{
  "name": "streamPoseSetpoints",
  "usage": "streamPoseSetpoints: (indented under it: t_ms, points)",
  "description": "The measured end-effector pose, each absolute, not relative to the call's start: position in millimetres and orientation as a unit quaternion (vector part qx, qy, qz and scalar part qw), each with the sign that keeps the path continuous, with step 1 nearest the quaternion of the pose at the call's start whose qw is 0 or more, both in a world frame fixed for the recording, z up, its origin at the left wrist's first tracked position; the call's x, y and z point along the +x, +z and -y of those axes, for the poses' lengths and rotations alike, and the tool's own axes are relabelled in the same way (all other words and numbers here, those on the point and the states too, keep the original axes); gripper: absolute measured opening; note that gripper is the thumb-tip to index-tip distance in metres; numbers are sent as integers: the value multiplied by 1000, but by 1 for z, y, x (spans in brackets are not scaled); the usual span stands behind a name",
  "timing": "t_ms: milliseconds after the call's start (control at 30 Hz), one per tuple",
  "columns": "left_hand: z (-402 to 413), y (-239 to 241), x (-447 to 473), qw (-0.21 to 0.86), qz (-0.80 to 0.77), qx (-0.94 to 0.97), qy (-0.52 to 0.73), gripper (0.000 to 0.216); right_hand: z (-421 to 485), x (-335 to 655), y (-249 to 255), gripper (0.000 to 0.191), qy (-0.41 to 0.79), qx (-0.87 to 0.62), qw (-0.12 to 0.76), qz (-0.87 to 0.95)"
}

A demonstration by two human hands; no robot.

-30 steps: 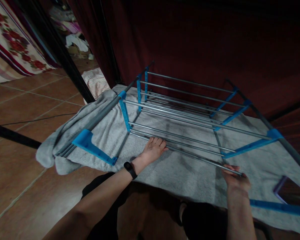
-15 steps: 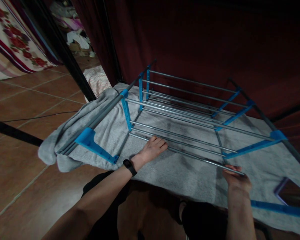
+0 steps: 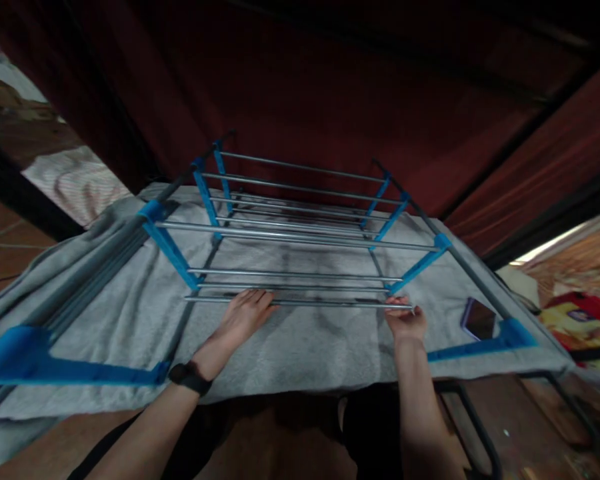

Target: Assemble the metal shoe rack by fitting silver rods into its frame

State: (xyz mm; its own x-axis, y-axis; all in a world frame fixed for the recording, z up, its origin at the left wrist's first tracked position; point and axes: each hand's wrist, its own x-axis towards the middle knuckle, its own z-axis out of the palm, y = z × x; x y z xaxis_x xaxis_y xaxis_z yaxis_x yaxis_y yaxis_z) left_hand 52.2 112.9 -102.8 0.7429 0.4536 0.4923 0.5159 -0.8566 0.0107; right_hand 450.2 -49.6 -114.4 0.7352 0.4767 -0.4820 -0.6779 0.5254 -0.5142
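Both my hands hold one loose metal rod (image 3: 325,303), which lies level across the near side of a rack frame. My left hand (image 3: 249,312) is wrapped over the rod left of its middle, with a black band on that wrist. Around the rod's right end, the fingers of my right hand (image 3: 405,320) are closed. Just beyond, the rack of grey tubes and metal bars (image 3: 300,245) rests on its side, joined by blue plastic brackets (image 3: 173,257). The nearest blue brackets, at left (image 3: 80,363) and right (image 3: 480,343), have no bar between them.
Under the rack a grey blanket (image 3: 300,360) covers a bed-like surface. A phone (image 3: 479,319) lies on it to the right. Dark red curtains (image 3: 300,87) hang behind. At far right are red and yellow packages (image 3: 585,327); a dark metal frame (image 3: 473,420) stands below.
My view has turned to the right. The rod now lies more level across the rack, its left end clear of the bracket in view. Both hands still grip it.
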Motion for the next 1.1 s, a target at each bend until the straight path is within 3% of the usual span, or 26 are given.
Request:
streamPoseSetpoints:
  t_ms: [367,767,967,1100]
  points:
    - [-132,-104,34,-18,330,-917,-221,51,31,436,-109,9,320,-412,852,-44]
    - [-135,-105,32,-41,358,-913,-193,58,25,425,-95,2,324,-372,870,-1]
    - [-135,-106,33,-50,368,-917,-147,60,24,422,-90,21,334,-343,877,-46]
    - [-133,-102,34,-71,385,-911,-133,55,24,422,-90,17,335,-351,874,-36]
